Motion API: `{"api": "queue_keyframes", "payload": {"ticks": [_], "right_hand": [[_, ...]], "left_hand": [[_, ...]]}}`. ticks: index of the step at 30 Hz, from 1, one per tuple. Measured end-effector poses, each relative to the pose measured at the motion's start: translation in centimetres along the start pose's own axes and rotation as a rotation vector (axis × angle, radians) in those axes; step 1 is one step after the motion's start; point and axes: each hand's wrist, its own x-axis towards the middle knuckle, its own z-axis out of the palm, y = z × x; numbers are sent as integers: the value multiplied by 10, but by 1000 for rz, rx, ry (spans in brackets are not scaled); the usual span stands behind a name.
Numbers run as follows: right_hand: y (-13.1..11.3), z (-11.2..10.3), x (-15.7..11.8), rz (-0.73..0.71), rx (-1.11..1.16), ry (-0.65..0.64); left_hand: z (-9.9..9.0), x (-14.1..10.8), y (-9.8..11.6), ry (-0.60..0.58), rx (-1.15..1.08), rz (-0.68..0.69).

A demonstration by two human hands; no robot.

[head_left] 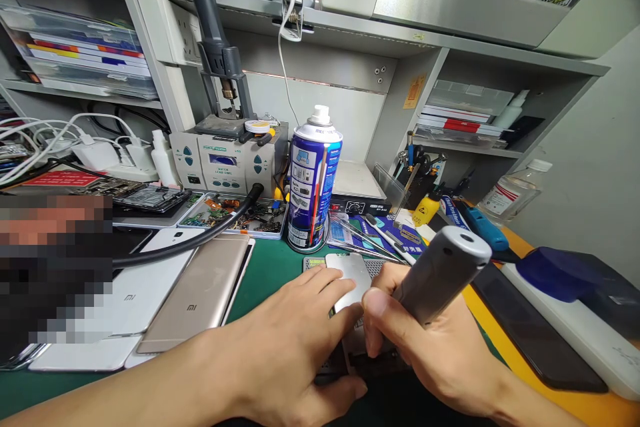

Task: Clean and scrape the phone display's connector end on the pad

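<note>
My right hand (440, 340) is closed around a grey, pen-like electric screwdriver (443, 273), tilted with its rear end up toward the right. Its tip is hidden behind my fingers. My left hand (300, 340) rests beside it, fingers bent over a silvery metal plate (353, 273), thumb and fingers apart around the small device parts. Under the plate lies a perforated metal holder (313, 263), mostly covered by my hands. Just behind stands a blue spray can (313, 180) with a white nozzle.
Phones with white (165, 280) and gold (195, 303) backs lie left on the green mat (260, 287). A black hose (200, 240) crosses above them. Behind stands a soldering station (227, 163). Tweezers (370, 240), a dark phone (540, 330) and a clear bottle (517, 190) are at right.
</note>
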Motion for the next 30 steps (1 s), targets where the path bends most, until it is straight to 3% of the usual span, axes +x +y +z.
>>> {"api": "queue_keyframes", "payload": {"ticks": [19,30], "right_hand": [[2,0,0,-64,-27,23],[4,0,0,-2,-1,48]], "left_hand": [[-2,1,2,-7,28,-3],[-2,-1,2,-17,18,-17]]}}
